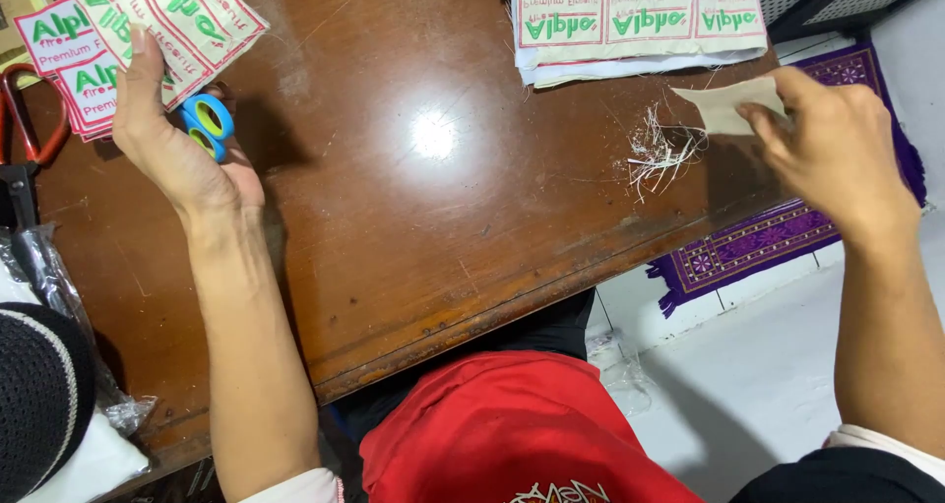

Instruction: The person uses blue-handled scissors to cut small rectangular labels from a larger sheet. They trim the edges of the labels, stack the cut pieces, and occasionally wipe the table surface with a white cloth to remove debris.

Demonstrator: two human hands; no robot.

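Near the front edge of the dark brown wooden worktop (pixel 413 227), the person's right hand (pixel 837 154) is pinching a small cream fabric scrap (pixel 728 104) over the right edge, just beside a tuft of loose white threads (pixel 658 154). Toward the far left corner, the left hand (pixel 167 134) is clasping blue-and-green-handled scissors (pixel 207 124) and touching a white printed cloth label sheet (pixel 167 16). At the far edge, a stack of white label sheets (pixel 640 21) is lying.

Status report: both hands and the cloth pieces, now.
Left hand holds printed label sheet and blue scissors. Right hand pinches plain cloth piece. Thread scraps on table.
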